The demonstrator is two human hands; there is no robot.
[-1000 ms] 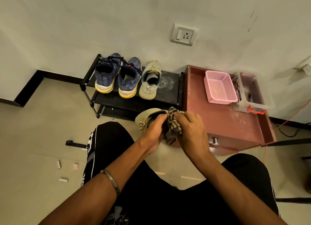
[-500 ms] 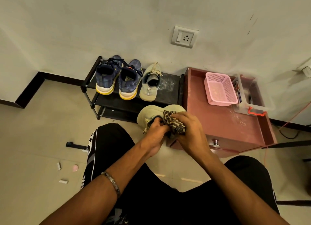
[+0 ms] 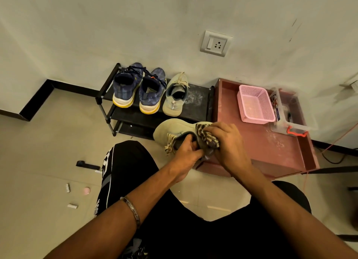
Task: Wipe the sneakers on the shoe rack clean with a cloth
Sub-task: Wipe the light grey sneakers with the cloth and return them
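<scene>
Wall: pale wall (image 3: 116,26) with a switch socket (image 3: 216,43) above the hands.
Floor: beige tiles (image 3: 38,142), black skirting (image 3: 38,96) to their left.
Furniture: reddish cabinet (image 3: 271,152) just right of them.

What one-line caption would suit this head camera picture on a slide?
Left hand grips a beige sneaker while the right hand rubs it with a striped cloth.

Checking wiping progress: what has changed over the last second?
The right hand has slid the striped cloth along the beige sneaker, which has turned slightly in the left hand. Both grips are unchanged, and the three sneakers on the shoe rack have not moved.
</scene>
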